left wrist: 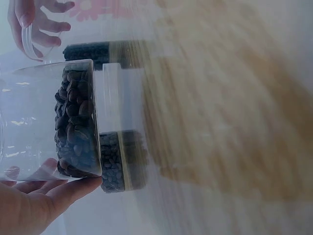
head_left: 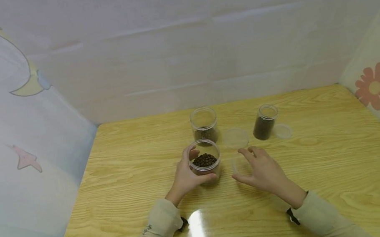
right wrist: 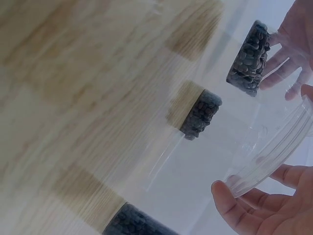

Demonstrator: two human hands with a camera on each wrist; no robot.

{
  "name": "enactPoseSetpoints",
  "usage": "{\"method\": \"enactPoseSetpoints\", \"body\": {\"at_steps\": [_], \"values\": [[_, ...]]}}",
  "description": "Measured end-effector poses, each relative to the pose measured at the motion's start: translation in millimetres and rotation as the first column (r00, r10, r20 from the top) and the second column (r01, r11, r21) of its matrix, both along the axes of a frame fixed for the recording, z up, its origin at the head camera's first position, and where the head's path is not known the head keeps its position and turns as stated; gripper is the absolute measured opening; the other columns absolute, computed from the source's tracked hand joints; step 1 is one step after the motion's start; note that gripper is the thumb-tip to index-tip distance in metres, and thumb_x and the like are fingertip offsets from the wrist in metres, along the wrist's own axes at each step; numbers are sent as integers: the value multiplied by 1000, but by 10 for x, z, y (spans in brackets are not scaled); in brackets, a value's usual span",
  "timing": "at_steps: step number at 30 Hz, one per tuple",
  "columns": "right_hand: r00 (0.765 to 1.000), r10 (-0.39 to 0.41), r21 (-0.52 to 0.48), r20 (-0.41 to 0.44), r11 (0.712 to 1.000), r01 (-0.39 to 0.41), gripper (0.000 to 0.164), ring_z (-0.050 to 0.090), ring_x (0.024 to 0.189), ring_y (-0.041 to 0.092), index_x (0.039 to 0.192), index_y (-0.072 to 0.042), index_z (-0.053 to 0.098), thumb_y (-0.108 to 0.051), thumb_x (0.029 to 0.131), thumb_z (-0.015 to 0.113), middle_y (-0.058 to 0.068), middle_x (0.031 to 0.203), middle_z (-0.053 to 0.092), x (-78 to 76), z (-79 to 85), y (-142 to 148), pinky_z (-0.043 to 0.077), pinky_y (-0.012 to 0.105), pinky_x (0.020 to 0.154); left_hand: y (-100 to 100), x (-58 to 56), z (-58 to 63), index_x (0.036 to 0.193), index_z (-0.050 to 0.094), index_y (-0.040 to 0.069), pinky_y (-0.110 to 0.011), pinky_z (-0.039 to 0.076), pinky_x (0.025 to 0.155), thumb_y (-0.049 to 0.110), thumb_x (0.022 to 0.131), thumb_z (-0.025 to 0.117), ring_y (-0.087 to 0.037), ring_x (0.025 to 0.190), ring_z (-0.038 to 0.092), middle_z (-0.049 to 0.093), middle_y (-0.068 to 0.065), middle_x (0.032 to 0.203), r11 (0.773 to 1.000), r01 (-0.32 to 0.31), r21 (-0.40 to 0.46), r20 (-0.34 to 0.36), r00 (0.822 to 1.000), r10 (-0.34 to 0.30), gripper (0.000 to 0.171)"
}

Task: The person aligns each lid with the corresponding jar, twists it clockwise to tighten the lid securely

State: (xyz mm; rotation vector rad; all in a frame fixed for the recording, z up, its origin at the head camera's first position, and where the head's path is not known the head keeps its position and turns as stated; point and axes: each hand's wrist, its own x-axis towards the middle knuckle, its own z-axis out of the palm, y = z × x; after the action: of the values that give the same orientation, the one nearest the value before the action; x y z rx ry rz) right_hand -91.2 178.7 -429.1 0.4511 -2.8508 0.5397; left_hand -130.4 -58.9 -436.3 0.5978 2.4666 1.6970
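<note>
A clear jar (head_left: 205, 160) partly filled with dark coffee beans is held by my left hand (head_left: 186, 177), its fingers and thumb around the side. The left wrist view shows the beans (left wrist: 76, 122) settled at the bottom, and the jar raised off the tabletop. To the right, my right hand (head_left: 266, 170) pinches a clear round lid (right wrist: 274, 154) by its edge between thumb and fingers. Tilted, the lid is apart from the jar's uncovered mouth. In the head view the lid is faint against the wood.
Behind the held jar stands a wide open jar (head_left: 204, 122) with beans inside. A slimmer open jar (head_left: 264, 123) of dark contents is farther right. Two clear lids lie on the table, a larger lid (head_left: 236, 138) and a smaller lid (head_left: 283, 131). Fabric walls (head_left: 180, 65) border the table.
</note>
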Motion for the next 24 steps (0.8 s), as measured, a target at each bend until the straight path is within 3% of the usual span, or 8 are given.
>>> {"method": "enactPoseSetpoints", "body": {"at_steps": [2, 6, 17, 24], "values": [[1000, -2, 0, 1, 1000, 2, 70, 54, 91, 37, 124, -5, 52, -49, 74, 71, 25, 111, 53, 4, 1, 3, 51, 44, 58, 3, -42, -106, 142, 23, 6, -56, 32, 100, 9, 65, 84, -37, 124, 39, 43, -26, 131, 1000, -1, -3, -5, 1000, 1, 98], [1000, 0, -5, -4, 1000, 0, 70, 54, 89, 36, 124, -4, 52, -49, 73, 72, 25, 109, 54, 11, -3, 10, 50, 44, 57, -2, -59, -162, 142, 24, 11, -54, 32, 100, 16, 65, 85, -32, 124, 40, 44, -23, 132, 1000, 5, 6, -14, 1000, -5, 98], [1000, -3, -26, 14, 1000, 4, 70, 55, 89, 37, 124, -4, 52, -48, 73, 72, 24, 109, 54, 28, 13, 52, 50, 46, 63, 13, -61, -170, 141, 24, 7, -53, 40, 92, 23, 63, 86, -37, 123, 41, 45, -21, 132, 998, 23, -63, -58, 998, -26, 100], [1000, -5, -41, 22, 999, 6, 69, 55, 90, 37, 124, -3, 53, -46, 75, 72, 23, 109, 54, 36, 20, 70, 50, 47, 66, 21, -54, -147, 141, 24, 5, -50, 34, 100, 23, 64, 86, -36, 123, 40, 43, -24, 132, 997, 39, -60, -54, 998, -42, 100]]}}
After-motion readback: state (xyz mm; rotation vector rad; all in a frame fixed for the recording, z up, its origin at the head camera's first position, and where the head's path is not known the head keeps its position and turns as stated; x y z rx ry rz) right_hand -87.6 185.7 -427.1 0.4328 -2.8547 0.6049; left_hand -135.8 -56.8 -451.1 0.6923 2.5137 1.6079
